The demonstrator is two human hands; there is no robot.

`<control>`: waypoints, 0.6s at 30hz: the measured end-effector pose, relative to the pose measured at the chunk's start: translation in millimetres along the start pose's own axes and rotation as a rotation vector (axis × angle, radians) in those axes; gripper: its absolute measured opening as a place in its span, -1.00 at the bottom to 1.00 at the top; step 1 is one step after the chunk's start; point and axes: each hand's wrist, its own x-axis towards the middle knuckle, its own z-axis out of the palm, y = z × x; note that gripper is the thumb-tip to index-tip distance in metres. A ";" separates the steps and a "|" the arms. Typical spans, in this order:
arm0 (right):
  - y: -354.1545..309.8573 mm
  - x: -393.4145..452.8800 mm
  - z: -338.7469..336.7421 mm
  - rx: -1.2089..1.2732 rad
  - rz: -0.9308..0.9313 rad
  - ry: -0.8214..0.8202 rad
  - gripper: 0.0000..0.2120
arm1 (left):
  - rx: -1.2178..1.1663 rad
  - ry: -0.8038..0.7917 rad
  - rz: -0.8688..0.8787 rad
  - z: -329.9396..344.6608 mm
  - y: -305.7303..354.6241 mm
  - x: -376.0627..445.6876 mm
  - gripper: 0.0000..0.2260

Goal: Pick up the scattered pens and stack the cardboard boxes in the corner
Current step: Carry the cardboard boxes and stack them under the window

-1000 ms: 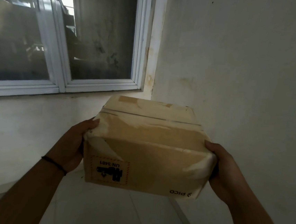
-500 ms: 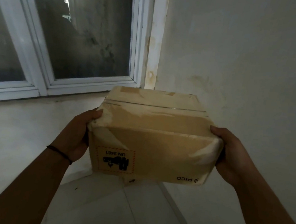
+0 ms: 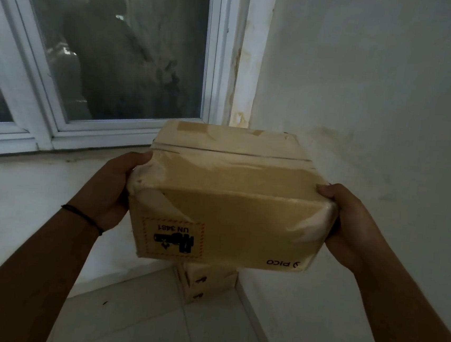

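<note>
A taped cardboard box (image 3: 230, 199) is held up in the air in front of the room's corner, gripped from both ends. The left hand (image 3: 115, 190) clasps the box's left end, thumb lying over the top edge and the other fingers out of sight behind or beneath the cardboard; a thin dark band (image 3: 82, 213) circles that wrist. The right hand (image 3: 348, 224) clasps the box's right end the same way, its thumb curled over the top right edge and the palm pressed against the side. On the box's near face sits an orange-bordered label (image 3: 172, 238) reading UN 3481, printed upside down, and toward the lower right of that face the word PICO, also inverted. Pale tape wraps the box's corners and runs across its top. Directly below the held box, on the tiled floor (image 3: 149, 323) and tucked into the corner, stands a stack of smaller cardboard boxes (image 3: 208, 282), only their front partly visible under the held box. Behind and to the left of the held box is a white-framed window (image 3: 114, 50); to its right rises a stained white wall (image 3: 377, 102). No pens can be made out anywhere around the box.
</note>
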 end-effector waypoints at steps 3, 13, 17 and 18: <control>2.9 44.7 -11.8 -0.017 0.012 -0.038 -0.67 | 0.019 0.005 -0.023 9.0 -13.7 33.7 -0.75; 4.2 202.4 -53.0 -0.087 0.142 -0.229 -0.66 | -0.034 0.215 -0.251 46.4 -63.2 137.4 -0.62; 14.9 245.9 -59.1 -0.088 0.198 -0.255 -0.70 | -0.003 0.241 -0.262 57.2 -81.3 164.6 -0.70; 18.7 256.5 -60.4 -0.088 0.209 -0.259 -0.71 | 0.019 0.246 -0.261 58.7 -86.7 172.9 -0.72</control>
